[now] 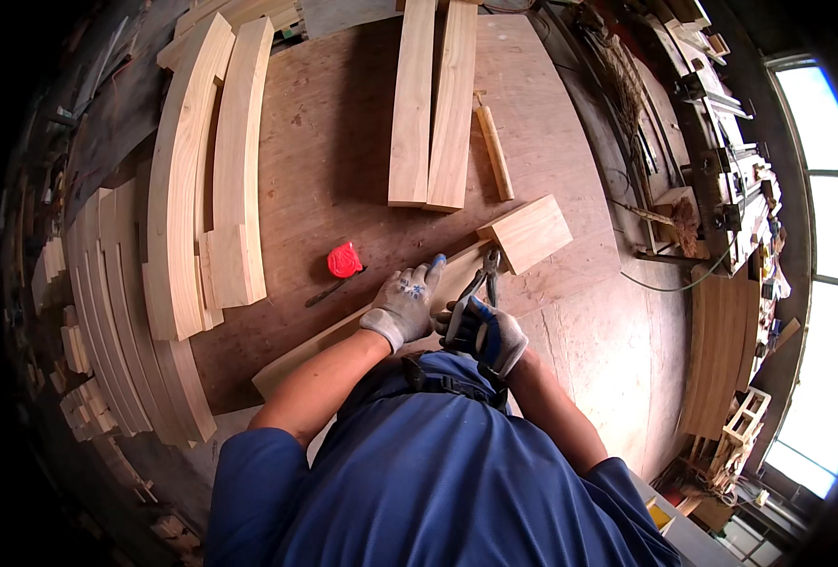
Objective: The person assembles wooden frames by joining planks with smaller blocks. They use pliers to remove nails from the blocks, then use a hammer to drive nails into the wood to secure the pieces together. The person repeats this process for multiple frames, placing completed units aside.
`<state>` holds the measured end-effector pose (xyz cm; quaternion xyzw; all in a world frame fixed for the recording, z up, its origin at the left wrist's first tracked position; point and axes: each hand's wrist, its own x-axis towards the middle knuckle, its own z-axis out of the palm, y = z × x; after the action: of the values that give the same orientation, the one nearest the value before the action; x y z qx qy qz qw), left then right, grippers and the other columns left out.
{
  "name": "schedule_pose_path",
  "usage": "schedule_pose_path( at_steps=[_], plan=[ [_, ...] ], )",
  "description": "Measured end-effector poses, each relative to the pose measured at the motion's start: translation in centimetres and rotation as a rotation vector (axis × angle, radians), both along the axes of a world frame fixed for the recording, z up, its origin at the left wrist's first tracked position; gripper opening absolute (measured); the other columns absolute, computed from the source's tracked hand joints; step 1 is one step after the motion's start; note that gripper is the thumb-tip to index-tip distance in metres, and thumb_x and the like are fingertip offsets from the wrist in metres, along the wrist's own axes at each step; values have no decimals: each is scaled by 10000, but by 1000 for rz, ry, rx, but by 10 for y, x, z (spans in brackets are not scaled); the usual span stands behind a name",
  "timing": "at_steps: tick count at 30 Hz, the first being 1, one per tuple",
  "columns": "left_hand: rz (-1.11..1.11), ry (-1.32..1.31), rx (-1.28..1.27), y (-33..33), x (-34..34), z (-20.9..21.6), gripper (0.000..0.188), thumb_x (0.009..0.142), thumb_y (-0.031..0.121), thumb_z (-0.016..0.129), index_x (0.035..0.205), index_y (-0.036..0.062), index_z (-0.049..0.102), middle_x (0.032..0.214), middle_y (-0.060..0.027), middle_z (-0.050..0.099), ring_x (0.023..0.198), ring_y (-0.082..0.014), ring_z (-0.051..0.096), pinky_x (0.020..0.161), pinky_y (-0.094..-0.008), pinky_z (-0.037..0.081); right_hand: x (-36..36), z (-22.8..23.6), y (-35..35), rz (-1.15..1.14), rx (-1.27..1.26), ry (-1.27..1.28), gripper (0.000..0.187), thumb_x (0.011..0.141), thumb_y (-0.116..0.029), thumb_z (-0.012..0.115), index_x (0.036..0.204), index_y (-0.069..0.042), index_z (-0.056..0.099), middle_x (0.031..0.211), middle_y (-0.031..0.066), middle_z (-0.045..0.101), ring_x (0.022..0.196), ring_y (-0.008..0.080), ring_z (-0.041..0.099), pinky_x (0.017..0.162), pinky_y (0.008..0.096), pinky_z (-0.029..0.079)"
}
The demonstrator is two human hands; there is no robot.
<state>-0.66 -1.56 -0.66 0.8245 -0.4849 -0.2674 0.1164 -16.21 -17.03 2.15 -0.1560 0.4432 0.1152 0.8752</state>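
Note:
A long pale wooden plank (458, 273) lies slantwise on the worktable close to my body. My left hand (406, 300), in a grey work glove with blue fingertips, rests on it with the fingers stretched out. In my right hand (488, 333), also gloved, I grip metal pliers (488, 274). Their jaws point away from me, at the plank's far right end, beside a thick wooden block (529, 234). Whether the jaws grip anything is too small to tell. Left of my left hand sit a red tape measure (345, 259) and a thin dark tool (334, 291).
Two thick beams (430, 123) lie side by side on the worktable (343, 132) ahead. Right of them is a wooden-handled tool (495, 154), seemingly a hammer. Curved timbers (184, 189) are stacked at the left. A cluttered bench (712, 142) stands by the windows at the right.

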Motion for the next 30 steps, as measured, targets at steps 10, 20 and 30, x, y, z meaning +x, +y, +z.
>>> schedule_pose_path(
  at_steps=[10, 20, 30],
  plan=[
    [85, -3, -129, 40, -5, -23, 1051, 834, 381, 825, 1686, 30, 318, 1395, -196, 642, 1253, -350, 659, 1109, -464, 477, 30, -55, 28, -260, 120, -115, 451, 1120, -397, 595, 1265, 24, 665, 1240, 254, 736, 1165, 450, 707, 1068, 581, 573],
    [91, -141, -57, 56, -13, -27, 1128, 770, 523, 865, 1654, 22, 377, 1389, -193, 650, 1235, -339, 670, 1099, -472, 487, 48, -34, 38, -365, 255, -117, 341, 1114, -358, 609, 1095, -19, 645, 1011, 125, 671, 967, 338, 649, 919, 492, 563],
    [116, -149, -78, 52, -14, -24, 1081, 819, 533, 843, 1656, 19, 390, 1360, -216, 662, 1233, -360, 660, 1108, -486, 483, 22, 22, 5, -74, 78, 72, 500, 1105, -525, 501, 1071, -47, 644, 814, 85, 626, 722, 265, 595, 704, 415, 502]
  ],
)
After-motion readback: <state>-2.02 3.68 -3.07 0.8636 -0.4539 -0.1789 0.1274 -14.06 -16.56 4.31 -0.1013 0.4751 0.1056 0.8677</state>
